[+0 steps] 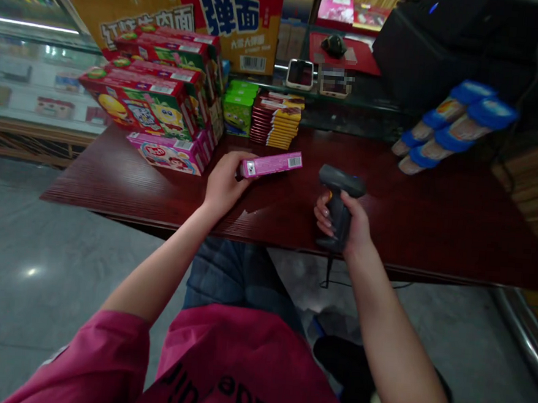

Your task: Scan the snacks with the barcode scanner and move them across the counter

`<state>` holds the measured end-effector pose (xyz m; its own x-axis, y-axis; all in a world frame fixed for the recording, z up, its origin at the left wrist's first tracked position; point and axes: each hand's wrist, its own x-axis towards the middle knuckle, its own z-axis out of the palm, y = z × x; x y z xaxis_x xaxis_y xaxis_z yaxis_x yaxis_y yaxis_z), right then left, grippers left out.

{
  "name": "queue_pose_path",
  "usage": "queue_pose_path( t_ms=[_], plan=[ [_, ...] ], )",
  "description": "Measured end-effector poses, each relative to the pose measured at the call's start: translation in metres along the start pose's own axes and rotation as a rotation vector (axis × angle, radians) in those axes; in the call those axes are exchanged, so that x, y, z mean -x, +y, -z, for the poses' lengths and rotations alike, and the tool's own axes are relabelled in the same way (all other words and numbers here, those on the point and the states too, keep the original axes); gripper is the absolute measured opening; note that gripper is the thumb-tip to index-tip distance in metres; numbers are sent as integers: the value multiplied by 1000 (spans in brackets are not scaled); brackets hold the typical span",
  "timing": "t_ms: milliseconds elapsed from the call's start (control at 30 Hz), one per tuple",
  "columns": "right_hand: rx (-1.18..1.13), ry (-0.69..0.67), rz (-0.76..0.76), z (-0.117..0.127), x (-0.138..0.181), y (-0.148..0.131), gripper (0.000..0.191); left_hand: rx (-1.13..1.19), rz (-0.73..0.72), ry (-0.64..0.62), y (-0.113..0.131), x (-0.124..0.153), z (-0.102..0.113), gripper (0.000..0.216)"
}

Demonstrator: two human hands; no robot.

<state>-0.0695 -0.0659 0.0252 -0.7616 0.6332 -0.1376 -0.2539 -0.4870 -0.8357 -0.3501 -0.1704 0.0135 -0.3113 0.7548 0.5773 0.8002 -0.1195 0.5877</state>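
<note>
Pink and slim, a box [274, 164] juts rightward from the left hand [227, 177], which grips its left end over the glossy, dark-red worktop [286, 218]. The right hand [358, 223] grasps a grey, T-shaped scanner [340, 206] by its handle.

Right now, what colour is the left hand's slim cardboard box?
The slim cardboard box is mostly magenta; head view.

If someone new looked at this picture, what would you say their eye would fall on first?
Probably the dark handheld scanner gripped in the right hand, near the counter's front edge, and the bright pink box in the left hand, its barcode showing. Next might come the stacked red boxes toward the counter's left end.
</note>
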Motion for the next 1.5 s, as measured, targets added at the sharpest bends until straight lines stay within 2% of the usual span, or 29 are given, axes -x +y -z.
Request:
queue_pose_path(
  t_ms=[133, 267, 633, 800, 900, 967, 1067, 1167, 1233, 1333, 1500],
  plan=[
    [9, -74, -63, -1, 0, 4, 40, -167, -126, 8, 5, 8, 4, 33],
    [-8, -106, -83, 1, 0, 6, 42, -226, -192, -45, 7, 9, 4, 35],
    [-45, -75, -63, -1, -2, 8, 38, -238, -201, -50, 10, 9, 6, 40],
    [-77, -75, -90, 1, -3, 9, 40, -185, -143, -59, 13, 10, 5, 37],
    [-109, -23, -65, 4, -3, 7, 38, -105, -104, -62, 13, 9, 5, 35],
    [-128, 19, -27, 9, -1, 4, 37, -29, -68, -114, 11, 7, 5, 36],
    [-135, 77, 42, 25, 4, -3, 37, 107, 27, -242, 9, 4, -1, 50],
    [-132, 144, 95, 49, 16, -17, 37, 277, 140, -289, 13, -1, -19, 60],
    [-132, 198, 129, 69, 26, -28, 37, 401, 195, -315, 22, -5, -39, 53],
    [-141, 284, 204, 101, 43, -45, 35, 536, 234, -380, 42, -12, -77, 38],
    [-159, 404, 328, 153, 70, -71, 31, 605, 219, -432, 92, -28, -148, 35]
  ],
)
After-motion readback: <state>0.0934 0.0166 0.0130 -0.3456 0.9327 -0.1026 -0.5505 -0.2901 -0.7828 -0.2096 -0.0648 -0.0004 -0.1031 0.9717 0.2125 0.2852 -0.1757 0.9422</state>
